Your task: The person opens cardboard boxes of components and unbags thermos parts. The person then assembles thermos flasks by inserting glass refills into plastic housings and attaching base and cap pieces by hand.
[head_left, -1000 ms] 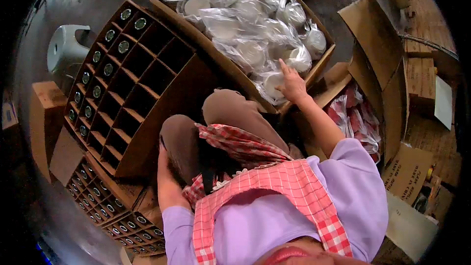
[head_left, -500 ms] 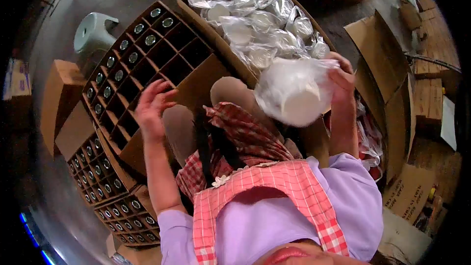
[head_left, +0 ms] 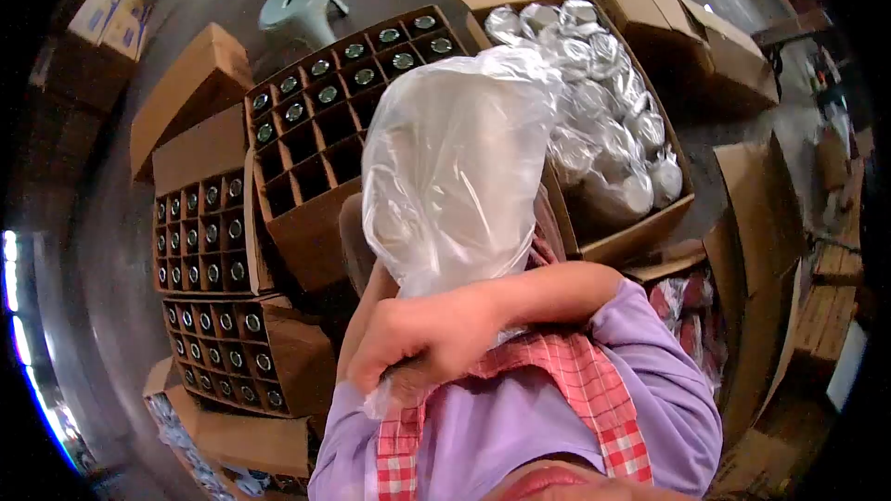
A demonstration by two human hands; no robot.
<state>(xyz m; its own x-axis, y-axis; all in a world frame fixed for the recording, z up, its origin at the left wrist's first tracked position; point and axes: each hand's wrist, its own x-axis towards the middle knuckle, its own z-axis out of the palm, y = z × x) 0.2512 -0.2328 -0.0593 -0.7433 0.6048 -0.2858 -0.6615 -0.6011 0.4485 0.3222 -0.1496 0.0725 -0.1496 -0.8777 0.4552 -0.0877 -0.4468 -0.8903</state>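
Observation:
A clear plastic bag [head_left: 455, 176] with a pale, rounded thing inside stands up in front of my chest, its closed end upward. My right hand [head_left: 422, 334] crosses my body and is closed around the gathered lower end of the bag. My left forearm goes up behind the bag, which hides the left hand and its fingers. Behind the bag is a divided carton [head_left: 311, 241] with round-topped pieces in some cells; the bag covers part of it. To the right, an open carton [head_left: 631, 239] holds several plastic-wrapped, pale-ended pieces [head_left: 594, 130].
Two more divided cartons, an upper one [head_left: 251, 283] and a lower one [head_left: 302, 353], are on the left, filled with round-topped pieces. A pale stool [head_left: 302, 2] stands at the back. Open cardboard flaps [head_left: 761, 213] rise on the right, beside red items in plastic [head_left: 682, 306].
The bag has moved from the right, by the wrapped pieces, to in front of my chest. My right hand has come across and grips its lower end. My left hand has gone behind it.

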